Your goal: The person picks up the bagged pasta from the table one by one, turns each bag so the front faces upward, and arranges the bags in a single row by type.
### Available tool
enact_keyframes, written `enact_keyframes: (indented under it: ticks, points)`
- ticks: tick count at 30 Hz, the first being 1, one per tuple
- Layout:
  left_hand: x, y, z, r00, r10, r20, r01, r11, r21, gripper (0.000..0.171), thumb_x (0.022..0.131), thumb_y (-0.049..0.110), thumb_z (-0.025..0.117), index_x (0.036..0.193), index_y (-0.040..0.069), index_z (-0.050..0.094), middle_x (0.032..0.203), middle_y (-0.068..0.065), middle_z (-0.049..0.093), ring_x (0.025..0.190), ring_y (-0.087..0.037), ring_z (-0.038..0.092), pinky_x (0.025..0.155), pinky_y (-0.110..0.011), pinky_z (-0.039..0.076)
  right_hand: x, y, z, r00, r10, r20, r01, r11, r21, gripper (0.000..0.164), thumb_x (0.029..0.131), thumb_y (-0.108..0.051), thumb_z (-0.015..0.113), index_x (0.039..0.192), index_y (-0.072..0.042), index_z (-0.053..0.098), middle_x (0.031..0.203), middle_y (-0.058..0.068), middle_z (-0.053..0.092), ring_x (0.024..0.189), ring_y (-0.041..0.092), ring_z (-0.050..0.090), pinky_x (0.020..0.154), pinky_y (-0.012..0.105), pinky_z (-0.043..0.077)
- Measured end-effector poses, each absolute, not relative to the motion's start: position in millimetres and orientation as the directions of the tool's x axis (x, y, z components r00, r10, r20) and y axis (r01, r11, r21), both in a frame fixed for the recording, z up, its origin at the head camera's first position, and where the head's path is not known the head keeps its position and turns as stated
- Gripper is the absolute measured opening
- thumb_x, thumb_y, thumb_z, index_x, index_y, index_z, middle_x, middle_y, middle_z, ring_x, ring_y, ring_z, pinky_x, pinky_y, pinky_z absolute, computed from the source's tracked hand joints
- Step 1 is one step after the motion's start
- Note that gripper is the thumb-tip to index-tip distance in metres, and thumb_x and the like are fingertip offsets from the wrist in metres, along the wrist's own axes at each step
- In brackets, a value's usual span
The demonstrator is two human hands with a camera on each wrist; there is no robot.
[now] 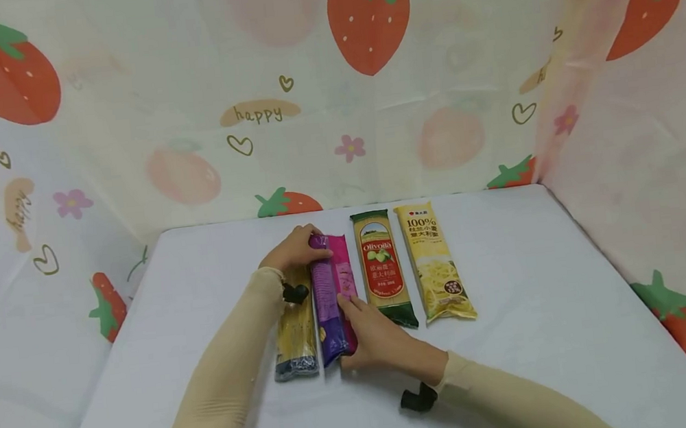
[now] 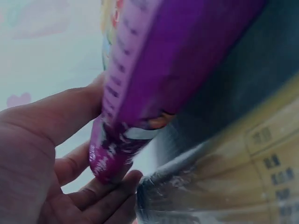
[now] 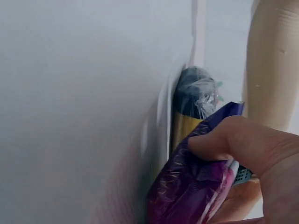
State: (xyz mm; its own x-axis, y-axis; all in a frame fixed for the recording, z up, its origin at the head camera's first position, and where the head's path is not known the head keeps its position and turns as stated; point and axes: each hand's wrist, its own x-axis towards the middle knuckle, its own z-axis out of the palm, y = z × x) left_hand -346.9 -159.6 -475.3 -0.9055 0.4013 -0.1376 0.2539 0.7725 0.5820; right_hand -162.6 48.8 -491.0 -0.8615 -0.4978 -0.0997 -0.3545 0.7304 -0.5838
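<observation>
Both hands hold a purple and pink packet [image 1: 326, 291], seemingly of pasta like those beside it. It is turned partly on its side, showing a printed purple face and a pink one. My left hand [image 1: 293, 248] grips its far end; in the left wrist view the thumb [image 2: 70, 112] lies on one side and fingers on the other. My right hand [image 1: 382, 337] pinches the near end, its thumb [image 3: 215, 144] pressed on the dark purple wrapper in the right wrist view. Close to its left lies a clear-wrapped yellow spaghetti packet [image 1: 295, 329], partly under my left wrist.
Right of the held packet lie a green and red Olivoila spaghetti packet [image 1: 382, 265] and a yellow pasta packet [image 1: 436, 263]. All are on a white-covered table [image 1: 553, 331]. A strawberry-print curtain [image 1: 278, 55] encloses the back and sides.
</observation>
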Motion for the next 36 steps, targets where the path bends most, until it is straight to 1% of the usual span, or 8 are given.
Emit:
enact_keyframes:
  ticks: [5, 10, 16, 23, 26, 30, 33, 36]
  points:
    - [-345.5, -160.5, -470.3, -0.929, 0.357, -0.101, 0.2, 0.712, 0.673, 0.055, 0.102, 0.028, 0.076, 0.14, -0.007, 0.057, 0.138, -0.026, 0.061, 0.124, -0.036, 0.06, 0.11, -0.049, 0.051, -160.9, 55.6, -489.3, -0.847, -0.529, -0.051, -0.361, 0.644, -0.675, 0.116, 0.078, -0.027, 0.092, 0.169, 0.0, 0.025, 0.172, 0.025, 0.029, 0.157, 0.039, 0.034, 0.124, 0.051, 0.038]
    - [-339.6, -159.0, -463.0, -0.95, 0.296, -0.1, 0.118, 0.636, 0.763, 0.056, 0.1, 0.024, 0.077, 0.142, -0.006, 0.054, 0.142, -0.028, 0.058, 0.126, -0.038, 0.059, 0.109, -0.051, 0.051, -159.4, 64.2, -485.9, -0.836, -0.548, 0.004, -0.369, 0.557, -0.744, 0.115, 0.08, -0.021, 0.091, 0.17, -0.002, 0.021, 0.171, 0.019, 0.034, 0.149, 0.03, 0.045, 0.121, 0.047, 0.043]
    - [-335.2, -159.4, -460.8, -0.955, 0.274, -0.11, 0.076, 0.589, 0.805, 0.053, 0.101, 0.023, 0.076, 0.141, -0.004, 0.054, 0.142, -0.026, 0.058, 0.123, -0.037, 0.06, 0.106, -0.05, 0.053, -157.1, 72.7, -484.0, -0.834, -0.552, 0.019, -0.362, 0.52, -0.773, 0.113, 0.081, -0.02, 0.09, 0.171, -0.006, 0.023, 0.173, 0.016, 0.031, 0.147, 0.029, 0.046, 0.119, 0.049, 0.045]
    - [-334.8, -160.4, -464.6, -0.964, 0.255, -0.078, 0.042, 0.435, 0.9, 0.057, 0.107, 0.029, 0.068, 0.149, -0.002, 0.047, 0.148, -0.029, 0.053, 0.123, -0.038, 0.061, 0.105, -0.052, 0.053, -157.1, 78.2, -486.8, -0.834, -0.55, 0.044, -0.323, 0.422, -0.847, 0.11, 0.083, -0.016, 0.087, 0.172, -0.009, 0.023, 0.163, 0.013, 0.044, 0.134, 0.024, 0.056, 0.105, 0.04, 0.056]
    - [-334.4, -160.2, -467.5, -0.967, 0.237, -0.093, -0.015, 0.311, 0.95, 0.057, 0.111, 0.032, 0.061, 0.151, -0.003, 0.041, 0.149, -0.03, 0.054, 0.124, -0.041, 0.065, 0.109, -0.052, 0.053, -156.8, 80.4, -488.4, -0.829, -0.555, 0.066, -0.298, 0.339, -0.892, 0.107, 0.085, -0.013, 0.086, 0.172, -0.01, 0.024, 0.162, 0.014, 0.044, 0.135, 0.029, 0.058, 0.103, 0.037, 0.058]
    - [-334.8, -159.1, -472.8, -0.965, 0.232, -0.122, -0.083, 0.171, 0.982, 0.052, 0.117, 0.032, 0.046, 0.155, -0.004, 0.041, 0.153, -0.028, 0.052, 0.131, -0.039, 0.063, 0.115, -0.048, 0.05, -157.2, 83.3, -490.4, -0.819, -0.561, 0.118, -0.285, 0.22, -0.933, 0.102, 0.088, -0.011, 0.084, 0.172, -0.01, 0.025, 0.166, 0.019, 0.039, 0.138, 0.042, 0.057, 0.106, 0.044, 0.057]
    - [-335.6, -158.1, -476.6, -0.961, 0.243, -0.134, -0.108, 0.118, 0.987, 0.05, 0.117, 0.02, 0.04, 0.16, -0.005, 0.039, 0.158, -0.028, 0.048, 0.135, -0.039, 0.059, 0.118, -0.046, 0.047, -157.8, 84.9, -490.9, -0.815, -0.562, 0.14, -0.272, 0.157, -0.949, 0.1, 0.09, -0.01, 0.082, 0.172, -0.011, 0.025, 0.166, 0.023, 0.037, 0.139, 0.046, 0.056, 0.108, 0.05, 0.055]
    - [-335.4, -158.1, -479.0, -0.956, 0.265, -0.127, -0.089, 0.152, 0.984, 0.054, 0.111, 0.007, 0.046, 0.163, -0.004, 0.037, 0.16, -0.027, 0.048, 0.138, -0.039, 0.058, 0.119, -0.046, 0.046, -158.2, 86.6, -490.6, -0.82, -0.557, 0.133, -0.232, 0.111, -0.966, 0.098, 0.091, -0.007, 0.08, 0.172, -0.013, 0.025, 0.164, 0.025, 0.038, 0.139, 0.045, 0.055, 0.11, 0.048, 0.054]
